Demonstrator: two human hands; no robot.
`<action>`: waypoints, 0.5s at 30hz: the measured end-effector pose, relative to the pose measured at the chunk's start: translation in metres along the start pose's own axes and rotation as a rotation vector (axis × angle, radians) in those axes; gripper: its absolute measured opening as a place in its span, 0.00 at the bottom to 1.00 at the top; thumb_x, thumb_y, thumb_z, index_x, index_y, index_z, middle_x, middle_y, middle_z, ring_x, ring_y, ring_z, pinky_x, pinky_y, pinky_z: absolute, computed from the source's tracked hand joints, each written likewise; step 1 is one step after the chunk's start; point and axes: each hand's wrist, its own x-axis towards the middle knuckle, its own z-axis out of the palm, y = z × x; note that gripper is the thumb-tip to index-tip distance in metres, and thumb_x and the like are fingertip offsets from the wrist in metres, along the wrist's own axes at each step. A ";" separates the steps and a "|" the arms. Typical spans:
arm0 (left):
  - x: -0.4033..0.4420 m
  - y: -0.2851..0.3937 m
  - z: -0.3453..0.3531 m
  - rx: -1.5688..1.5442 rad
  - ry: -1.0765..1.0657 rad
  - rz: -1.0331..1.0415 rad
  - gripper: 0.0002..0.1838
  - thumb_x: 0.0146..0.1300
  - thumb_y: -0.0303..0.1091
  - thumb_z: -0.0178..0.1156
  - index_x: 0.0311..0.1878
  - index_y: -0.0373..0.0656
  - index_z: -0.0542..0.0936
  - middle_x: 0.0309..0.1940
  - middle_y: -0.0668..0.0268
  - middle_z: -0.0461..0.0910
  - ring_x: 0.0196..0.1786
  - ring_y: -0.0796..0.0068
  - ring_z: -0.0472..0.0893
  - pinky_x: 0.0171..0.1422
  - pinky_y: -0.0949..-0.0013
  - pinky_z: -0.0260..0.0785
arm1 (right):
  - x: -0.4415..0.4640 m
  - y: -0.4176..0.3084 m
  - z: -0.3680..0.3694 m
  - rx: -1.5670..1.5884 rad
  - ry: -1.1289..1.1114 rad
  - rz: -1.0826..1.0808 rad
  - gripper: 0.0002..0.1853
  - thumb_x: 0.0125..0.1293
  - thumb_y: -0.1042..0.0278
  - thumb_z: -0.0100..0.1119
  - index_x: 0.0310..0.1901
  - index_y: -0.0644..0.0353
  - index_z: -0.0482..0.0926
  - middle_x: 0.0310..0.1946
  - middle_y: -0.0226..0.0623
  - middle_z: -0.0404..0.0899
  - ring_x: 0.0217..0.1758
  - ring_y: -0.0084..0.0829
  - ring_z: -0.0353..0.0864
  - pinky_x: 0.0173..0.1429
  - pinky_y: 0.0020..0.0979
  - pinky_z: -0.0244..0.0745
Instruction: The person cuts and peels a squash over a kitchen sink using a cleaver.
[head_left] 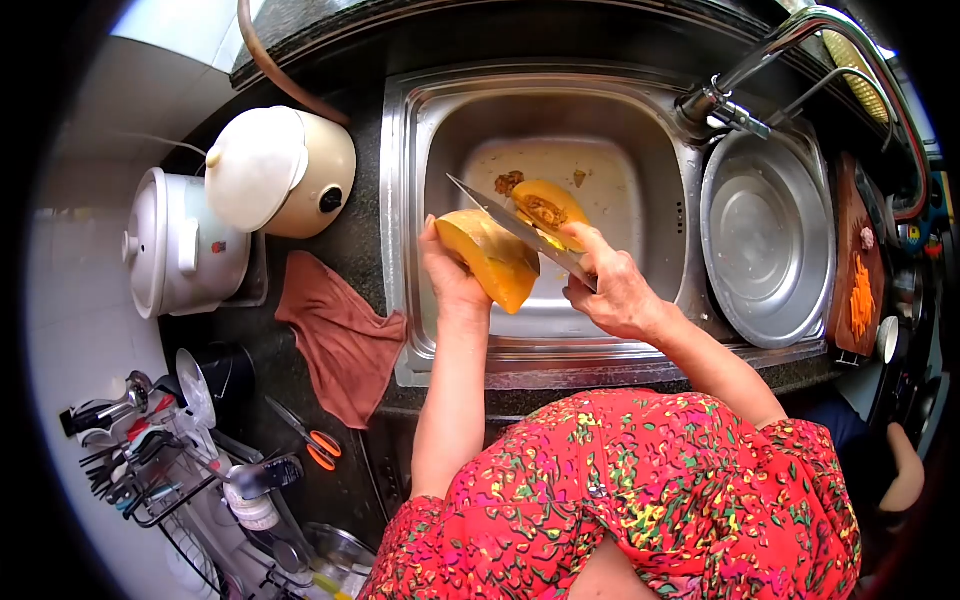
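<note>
Over the sink (660, 200), my left hand (452, 272) is closed around a piece of orange squash (490, 262), its cut face tilted up. My right hand (622, 290) grips a large kitchen knife (520, 230), whose broad blade lies across the squash's far side with the tip pointing up and left. The knife's handle is mostly hidden in my fingers. Another squash piece (550, 203), with its seedy hollow showing, lies in the sink beyond the blade. Brown seed pulp (509, 182) is on the sink bottom near it.
Left of the sink are a cream cooker (325, 175), a white pot (190, 245), a brown cloth (340, 335) and orange-handled scissors (322, 448). A metal basin (765, 240), faucet (705, 100) and cutting board (848, 220) with carrot strips (861, 298) stand right. Another person's arm (904, 468) shows lower right.
</note>
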 end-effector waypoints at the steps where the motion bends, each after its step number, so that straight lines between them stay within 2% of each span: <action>1: -0.003 -0.004 0.006 0.039 0.081 0.092 0.31 0.52 0.55 0.57 0.50 0.39 0.70 0.45 0.54 0.74 0.48 0.56 0.74 0.55 0.54 0.68 | -0.001 -0.001 0.001 0.010 0.047 -0.033 0.33 0.48 0.80 0.56 0.60 0.64 0.60 0.25 0.49 0.76 0.27 0.48 0.77 0.32 0.37 0.70; 2: -0.006 -0.006 0.013 0.078 0.162 0.182 0.31 0.53 0.56 0.56 0.50 0.39 0.70 0.45 0.53 0.73 0.49 0.55 0.74 0.55 0.54 0.68 | -0.001 -0.001 0.002 0.019 0.096 -0.065 0.33 0.47 0.81 0.56 0.59 0.64 0.61 0.27 0.48 0.77 0.28 0.48 0.77 0.32 0.37 0.71; 3: -0.011 -0.006 0.016 0.078 0.163 0.180 0.31 0.53 0.56 0.56 0.50 0.39 0.70 0.45 0.53 0.73 0.49 0.55 0.74 0.55 0.54 0.68 | -0.001 -0.001 0.003 0.018 0.095 -0.063 0.33 0.47 0.81 0.56 0.59 0.64 0.61 0.27 0.48 0.77 0.28 0.48 0.77 0.32 0.37 0.71; 5: -0.022 -0.006 0.020 0.185 0.022 0.057 0.32 0.53 0.59 0.54 0.49 0.39 0.70 0.43 0.51 0.74 0.47 0.53 0.74 0.54 0.54 0.68 | -0.001 -0.001 0.004 -0.145 0.194 -0.407 0.38 0.43 0.82 0.57 0.61 0.64 0.61 0.31 0.48 0.77 0.29 0.47 0.77 0.32 0.40 0.73; 6: -0.026 -0.007 0.023 0.237 -0.049 -0.005 0.32 0.54 0.60 0.53 0.49 0.40 0.70 0.43 0.50 0.74 0.47 0.52 0.75 0.54 0.54 0.68 | -0.003 -0.002 0.002 -0.148 0.194 -0.405 0.38 0.43 0.82 0.57 0.61 0.64 0.61 0.31 0.48 0.77 0.29 0.47 0.77 0.32 0.40 0.73; 8: -0.030 -0.008 0.034 0.155 0.058 -0.064 0.33 0.54 0.61 0.53 0.49 0.39 0.70 0.43 0.50 0.74 0.46 0.50 0.75 0.53 0.53 0.68 | -0.011 -0.007 -0.001 -0.377 -0.044 -0.260 0.41 0.39 0.83 0.57 0.63 0.64 0.59 0.37 0.51 0.76 0.33 0.49 0.78 0.33 0.42 0.75; 10: -0.032 -0.010 0.035 0.219 0.106 0.014 0.33 0.53 0.62 0.53 0.49 0.39 0.70 0.44 0.50 0.74 0.46 0.49 0.75 0.53 0.52 0.68 | -0.012 -0.005 0.002 -0.342 0.002 -0.237 0.42 0.39 0.84 0.55 0.64 0.64 0.58 0.38 0.51 0.77 0.34 0.49 0.79 0.34 0.41 0.76; 12: -0.043 -0.008 0.039 0.073 -0.149 -0.152 0.23 0.58 0.54 0.53 0.44 0.44 0.74 0.41 0.59 0.78 0.43 0.63 0.78 0.51 0.60 0.71 | -0.014 -0.002 0.005 -0.250 0.081 -0.237 0.43 0.40 0.84 0.55 0.65 0.63 0.57 0.40 0.53 0.77 0.35 0.49 0.79 0.37 0.40 0.77; 14: -0.039 -0.009 0.032 0.099 -0.181 -0.105 0.23 0.58 0.55 0.52 0.44 0.44 0.75 0.41 0.59 0.78 0.44 0.63 0.78 0.51 0.60 0.71 | -0.013 -0.005 0.004 -0.210 0.068 -0.234 0.42 0.40 0.83 0.56 0.65 0.62 0.58 0.41 0.54 0.77 0.35 0.49 0.79 0.37 0.40 0.77; 15: -0.032 -0.009 0.026 0.139 -0.060 -0.021 0.22 0.58 0.55 0.52 0.43 0.45 0.75 0.40 0.59 0.78 0.44 0.63 0.77 0.52 0.60 0.71 | -0.013 -0.006 0.003 -0.171 0.053 -0.234 0.41 0.41 0.83 0.56 0.64 0.61 0.59 0.42 0.55 0.77 0.35 0.49 0.80 0.37 0.40 0.77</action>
